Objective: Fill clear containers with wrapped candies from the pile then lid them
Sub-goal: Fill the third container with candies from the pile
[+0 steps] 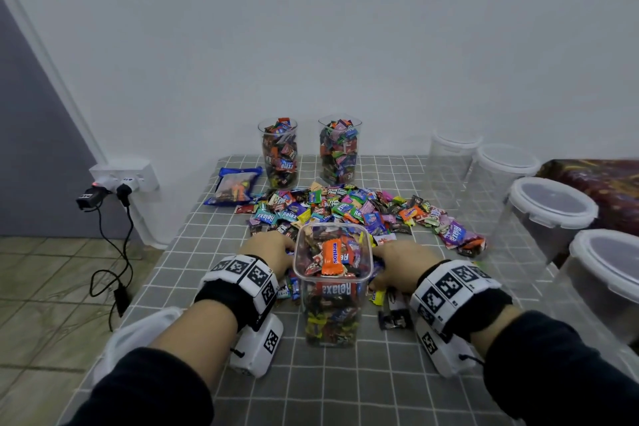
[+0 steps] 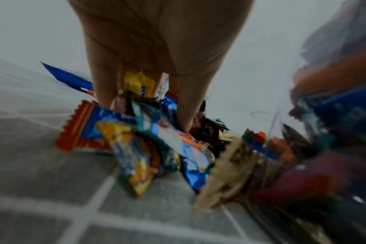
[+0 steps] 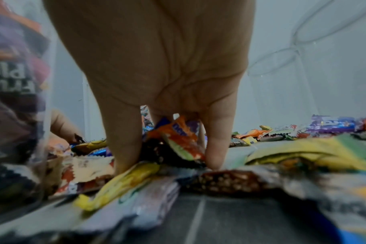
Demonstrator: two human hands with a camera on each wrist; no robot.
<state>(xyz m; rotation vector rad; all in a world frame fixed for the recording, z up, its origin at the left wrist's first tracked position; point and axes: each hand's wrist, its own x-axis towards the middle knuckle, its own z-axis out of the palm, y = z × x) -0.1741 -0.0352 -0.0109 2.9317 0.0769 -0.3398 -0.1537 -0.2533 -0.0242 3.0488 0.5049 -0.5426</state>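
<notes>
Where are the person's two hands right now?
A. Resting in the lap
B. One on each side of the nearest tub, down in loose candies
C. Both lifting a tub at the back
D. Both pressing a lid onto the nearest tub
B: the left hand and right hand flank the open tub, fingers down among candies; it has no lid on.

Glossy wrappers (image 1: 345,209), clear plastic container (image 1: 332,315)
</notes>
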